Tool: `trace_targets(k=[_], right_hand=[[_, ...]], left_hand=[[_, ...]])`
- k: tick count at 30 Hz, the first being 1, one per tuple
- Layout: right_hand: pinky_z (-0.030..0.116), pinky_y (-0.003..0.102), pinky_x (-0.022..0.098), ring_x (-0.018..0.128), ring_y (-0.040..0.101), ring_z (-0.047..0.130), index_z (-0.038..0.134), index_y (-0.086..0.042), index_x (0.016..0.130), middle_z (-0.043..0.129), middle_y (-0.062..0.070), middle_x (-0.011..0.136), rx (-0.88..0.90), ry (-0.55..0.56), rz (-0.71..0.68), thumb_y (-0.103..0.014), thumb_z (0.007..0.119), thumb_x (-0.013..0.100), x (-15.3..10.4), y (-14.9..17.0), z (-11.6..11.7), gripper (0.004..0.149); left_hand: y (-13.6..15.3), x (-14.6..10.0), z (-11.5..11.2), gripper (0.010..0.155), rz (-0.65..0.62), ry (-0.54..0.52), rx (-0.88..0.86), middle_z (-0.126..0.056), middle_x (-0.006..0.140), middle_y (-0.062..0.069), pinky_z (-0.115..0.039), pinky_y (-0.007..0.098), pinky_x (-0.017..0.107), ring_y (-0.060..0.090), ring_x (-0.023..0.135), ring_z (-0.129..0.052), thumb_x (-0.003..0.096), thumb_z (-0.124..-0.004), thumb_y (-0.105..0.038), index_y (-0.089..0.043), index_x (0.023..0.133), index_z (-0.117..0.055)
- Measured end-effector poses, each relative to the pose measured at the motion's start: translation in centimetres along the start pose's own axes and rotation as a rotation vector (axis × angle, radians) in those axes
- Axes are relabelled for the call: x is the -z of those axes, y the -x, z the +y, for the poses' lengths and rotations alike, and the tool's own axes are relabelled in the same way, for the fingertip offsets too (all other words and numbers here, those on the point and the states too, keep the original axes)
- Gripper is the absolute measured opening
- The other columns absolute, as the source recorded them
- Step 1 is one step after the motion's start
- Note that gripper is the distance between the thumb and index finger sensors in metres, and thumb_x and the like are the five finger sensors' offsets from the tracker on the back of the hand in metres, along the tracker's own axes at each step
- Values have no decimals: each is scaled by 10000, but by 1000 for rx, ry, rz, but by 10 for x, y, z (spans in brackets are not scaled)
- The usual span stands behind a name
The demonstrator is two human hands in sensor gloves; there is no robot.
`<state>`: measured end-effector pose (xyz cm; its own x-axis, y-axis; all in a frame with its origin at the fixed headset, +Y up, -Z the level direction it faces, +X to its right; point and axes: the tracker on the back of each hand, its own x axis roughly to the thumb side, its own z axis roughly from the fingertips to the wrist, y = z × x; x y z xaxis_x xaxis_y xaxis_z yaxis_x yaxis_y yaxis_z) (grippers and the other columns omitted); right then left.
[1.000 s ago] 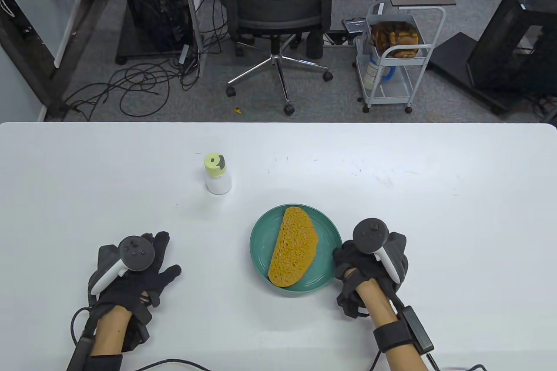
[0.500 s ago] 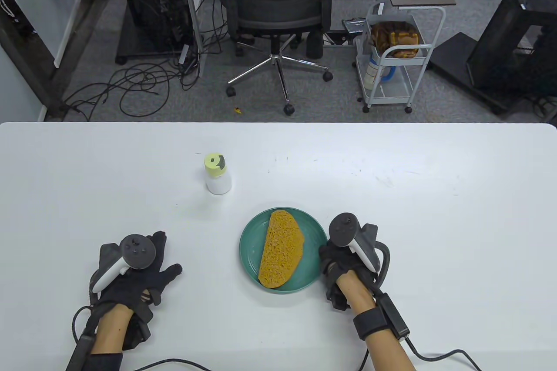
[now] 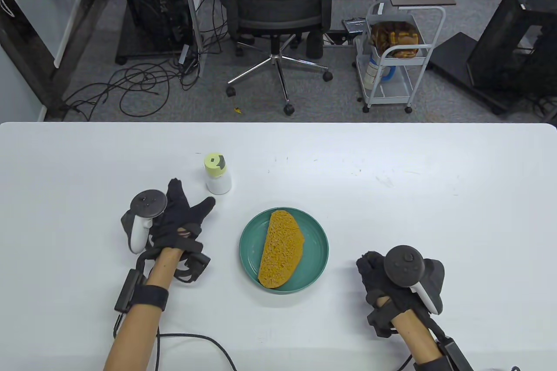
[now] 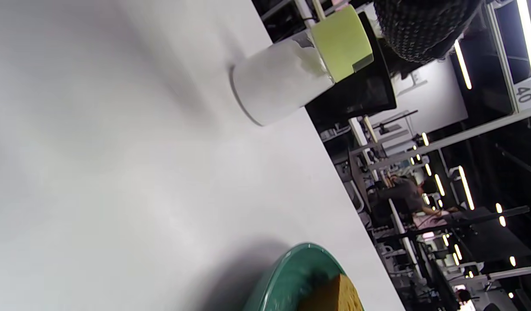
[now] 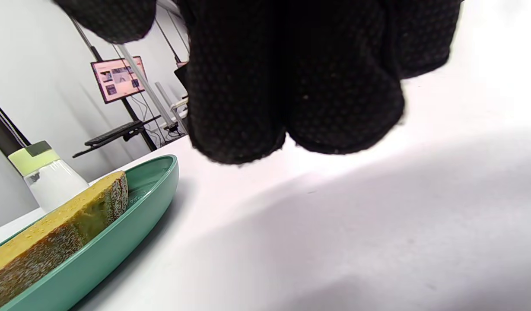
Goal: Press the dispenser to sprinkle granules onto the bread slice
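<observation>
A white dispenser (image 3: 217, 175) with a pale green cap stands upright on the table, left of centre; it also shows in the left wrist view (image 4: 291, 73) and the right wrist view (image 5: 47, 177). A yellow-brown bread slice (image 3: 280, 249) lies on a green plate (image 3: 315, 253). My left hand (image 3: 187, 210) is open with fingers spread, just left of and below the dispenser, not touching it. My right hand (image 3: 374, 271) rests curled on the table right of the plate, holding nothing.
The white table (image 3: 435, 197) carries only these things. A cable (image 3: 196, 340) trails from my left wrist along the front edge. Beyond the far edge stand an office chair (image 3: 278, 10) and a white trolley (image 3: 391, 58).
My left hand has moved up and right, close to the dispenser. My right hand pushed the plate a little left, then let go and drew back down and right.
</observation>
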<state>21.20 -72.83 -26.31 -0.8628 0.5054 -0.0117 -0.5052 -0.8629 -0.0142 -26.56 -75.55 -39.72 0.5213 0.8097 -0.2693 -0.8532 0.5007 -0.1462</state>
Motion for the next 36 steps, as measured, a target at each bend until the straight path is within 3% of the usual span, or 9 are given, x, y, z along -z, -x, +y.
trace_targets(k=[4,7,9,13,16,19,24,30,36], right_hand=[[738,591,459,385,374,995,828,23,728,1045,131,450,6,-13,-32,-368,743,426,-1,-1,-1,502],[734,593,463,391,378,993,826,24,731,1044,136,456,12,-38,-61,-368,744,426,2,-6,1,504],[734,595,462,391,380,994,827,24,731,1044,138,456,13,-44,-76,-368,744,427,2,-9,3,504],[735,593,464,396,376,995,827,18,735,1045,134,462,-8,-59,-84,-373,742,427,2,-11,7,505],[734,594,465,396,378,994,828,18,735,1046,136,459,7,-73,-80,-373,742,428,4,-10,9,504],[734,595,465,394,380,995,830,19,733,1046,136,458,14,-75,-86,-373,743,428,4,-10,10,505],[738,593,462,391,376,997,832,15,731,1047,131,455,21,-71,-105,-376,742,428,3,-14,10,503],[742,591,458,382,372,1001,837,14,726,1051,128,446,86,-44,-126,-377,743,428,-4,-19,7,501],[743,591,458,382,369,1002,838,13,725,1052,126,443,135,11,-112,-379,742,428,-11,-16,-4,501]], left_hand=[[-10,42,-10,1177,-40,-17,-47,-5,1221,56,38,602,774,330,1180,-11,444,-843,-653,-284,1080,76],[-13,61,-18,1150,-12,-198,5,-175,1247,87,-61,623,814,367,1212,-192,424,-868,-672,-256,1128,-60],[-14,71,-24,1141,-5,-181,-22,-221,1246,95,-77,627,816,393,1211,-228,422,-874,-675,-248,1134,-91],[-12,83,-27,894,11,-212,-126,-508,1202,-14,-122,598,847,278,1230,-430,461,-855,-660,-348,1115,-330],[-13,82,-25,793,0,-247,-140,-577,1142,-26,-182,590,869,243,1176,-596,456,-845,-684,-378,1057,-427],[-16,67,-19,776,-219,-288,-161,-634,1086,62,-229,608,861,327,1077,-713,474,-855,-676,-304,1045,-483],[-29,8,-2,794,-487,-280,81,-761,936,170,-411,596,856,387,818,-893,463,-792,-729,-201,1011,-564],[-41,-65,3,746,-547,-254,238,-840,868,201,-509,598,830,417,731,-950,483,-819,-718,-174,973,-677],[-76,-106,3,682,-588,-325,509,-871,844,192,-535,591,819,416,714,-965,487,-831,-696,-197,940,-734]])
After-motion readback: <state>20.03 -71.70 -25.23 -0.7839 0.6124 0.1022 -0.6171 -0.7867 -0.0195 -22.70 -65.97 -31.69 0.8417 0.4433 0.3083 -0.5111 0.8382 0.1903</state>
